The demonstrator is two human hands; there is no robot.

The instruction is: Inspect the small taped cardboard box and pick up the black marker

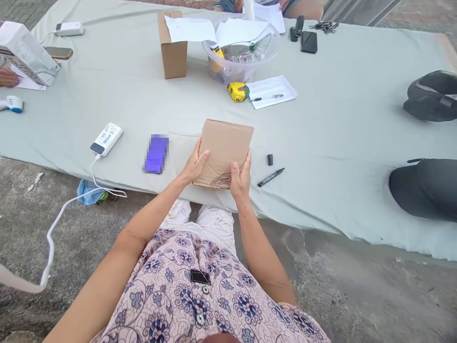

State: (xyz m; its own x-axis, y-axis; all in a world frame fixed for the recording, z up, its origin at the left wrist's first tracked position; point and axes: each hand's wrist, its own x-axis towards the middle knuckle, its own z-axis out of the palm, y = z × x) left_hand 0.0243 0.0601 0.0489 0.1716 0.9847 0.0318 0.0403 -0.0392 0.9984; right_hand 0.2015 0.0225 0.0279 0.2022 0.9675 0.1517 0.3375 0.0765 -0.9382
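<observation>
Between my two hands is a brown cardboard box [226, 143], held near the table's front edge, with dark scribbled lines at its lower right. My left hand [195, 162] grips the left side, thumb on top. On the opposite side my right hand [241, 176] closes round the lower right edge, its thumb resting over the drawn lines. The fingers under the box are hidden. Just right of my right hand lies an uncapped black marker [271, 177], with its black cap [270, 159] apart from it. A blurred purple phone-like rectangle [156, 154] lies left of my left hand.
A white power bank [107, 139] with a cable lies left. Further back are a plastic basin [232, 71], a tape measure [238, 92], papers with a pen [273, 93] and an upright cardboard box [174, 59]. Black caps [426, 188] sit right. Other people sit at the table.
</observation>
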